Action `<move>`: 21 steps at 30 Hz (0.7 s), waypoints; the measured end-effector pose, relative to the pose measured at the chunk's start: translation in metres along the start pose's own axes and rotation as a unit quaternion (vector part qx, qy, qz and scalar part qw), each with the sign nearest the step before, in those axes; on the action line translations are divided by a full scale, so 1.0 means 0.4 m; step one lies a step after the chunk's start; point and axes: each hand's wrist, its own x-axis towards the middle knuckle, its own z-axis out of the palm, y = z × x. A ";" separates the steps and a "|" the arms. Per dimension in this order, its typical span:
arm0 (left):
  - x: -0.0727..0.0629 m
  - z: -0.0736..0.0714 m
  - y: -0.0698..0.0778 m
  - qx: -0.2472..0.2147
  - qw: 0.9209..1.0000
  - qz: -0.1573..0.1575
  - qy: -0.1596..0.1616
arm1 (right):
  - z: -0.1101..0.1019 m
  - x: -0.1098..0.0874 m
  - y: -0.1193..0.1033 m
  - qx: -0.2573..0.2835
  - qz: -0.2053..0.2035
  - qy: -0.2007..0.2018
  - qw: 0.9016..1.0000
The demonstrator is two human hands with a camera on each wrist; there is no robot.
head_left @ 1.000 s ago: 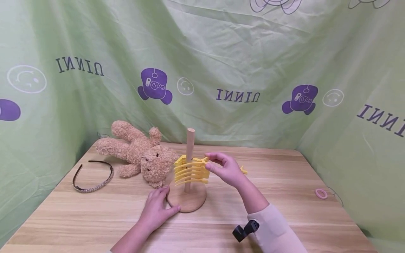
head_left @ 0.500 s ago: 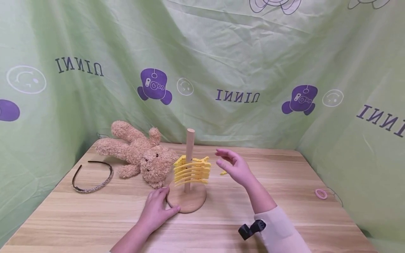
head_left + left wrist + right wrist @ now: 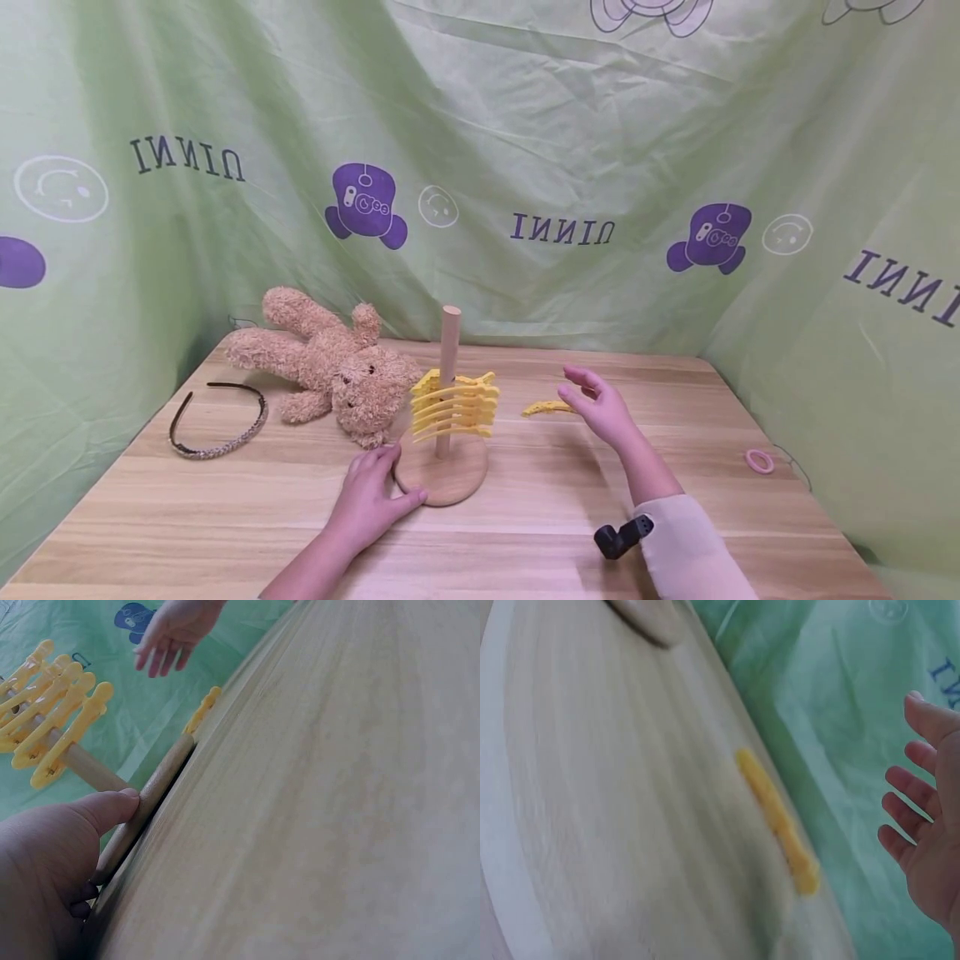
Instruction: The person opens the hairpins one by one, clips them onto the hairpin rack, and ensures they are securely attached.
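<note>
A round wooden base with an upright post makes up the stand (image 3: 450,482) at the table's middle. Several yellow, long curved hair clips (image 3: 427,408) are stacked around the post. My left hand (image 3: 369,490) grips the near left rim of the base; in the left wrist view the thumb (image 3: 112,808) lies on top, fingers at the edge. To the right, a loose yellow hair clip (image 3: 542,407) lies on the table, partly behind my right hand (image 3: 606,412). That hand holds nothing, its fingers spread and relaxed above the table in the right wrist view.
Left of the stand, a brown teddy bear (image 3: 318,358) lies on its back, its head close to the clips. A dark headband (image 3: 225,450) is at the far left. On the right side lies a pink ring (image 3: 759,461). Green curtains surround the table (image 3: 525,542).
My right hand has let go of the top clip on the post and moved right, over by the loose clip. The left hand has stayed on the base.
</note>
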 end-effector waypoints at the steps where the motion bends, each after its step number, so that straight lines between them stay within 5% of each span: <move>1: 0.000 0.000 0.000 0.000 1.000 -0.001 -0.002 | -0.002 0.003 0.010 -0.004 0.009 -0.001 1.000; 10: 0.000 0.001 0.000 0.000 1.000 -0.008 -0.011 | -0.008 0.023 0.099 -0.048 0.087 -0.020 0.995; 21: 0.001 0.002 0.000 0.003 1.000 -0.003 -0.003 | -0.002 0.049 0.152 -0.101 0.098 -0.036 0.989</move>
